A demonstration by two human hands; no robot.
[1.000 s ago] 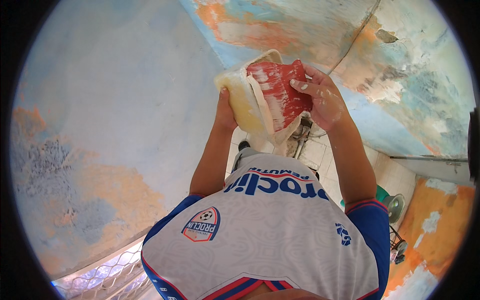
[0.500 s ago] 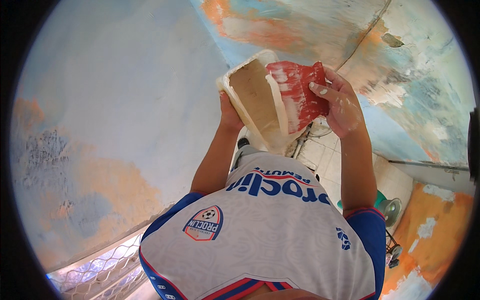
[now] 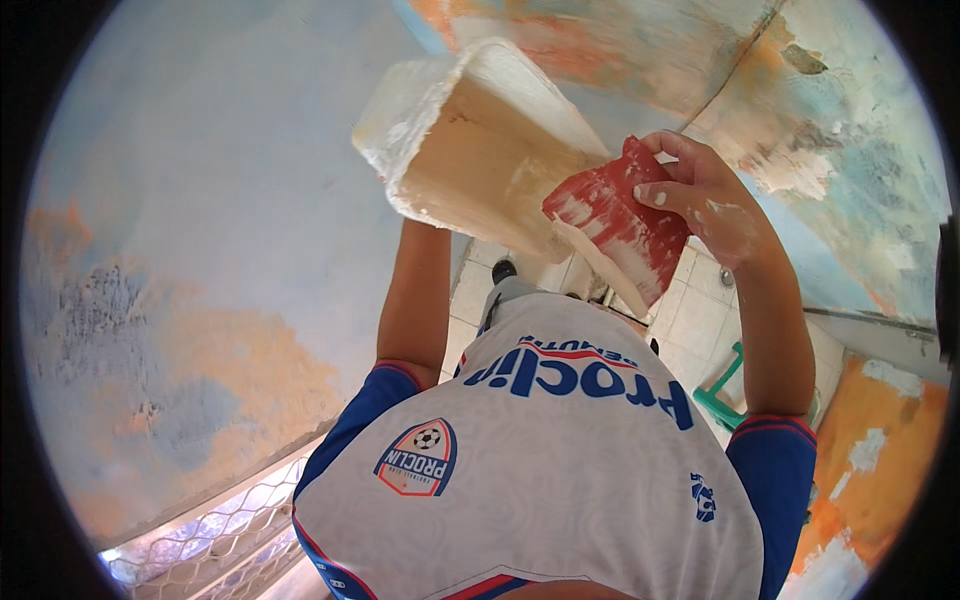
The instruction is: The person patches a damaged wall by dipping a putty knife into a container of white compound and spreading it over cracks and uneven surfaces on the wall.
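Observation:
A whitish rectangular tub (image 3: 490,130), smeared with filler and brown-beige inside, is held up tilted, its open mouth showing. My left forearm (image 3: 413,290) rises behind the tub and supports it; the tub hides my left hand and its fingers. In my right hand (image 3: 700,195) is a red putty spreader (image 3: 630,215), pinched by its upper right edge between thumb and fingers. Whitish filler streaks the spreader's face, and a thick strip lies along its lower edge. The spreader is close beside the tub's right end. White smears mark my right hand.
A pale blue wall (image 3: 220,200) with orange patches stands at the left. Another patchy wall (image 3: 770,130) with a crack runs along the upper right. Below are white floor tiles (image 3: 690,300) and a green plastic object (image 3: 725,385). A mesh-covered window (image 3: 220,530) lies lower left.
The tub has moved up and left and tipped, opening wider to view. The spreader has come away from the tub's right rim, down and right, and turned. My left hand has gone out of sight behind the tub.

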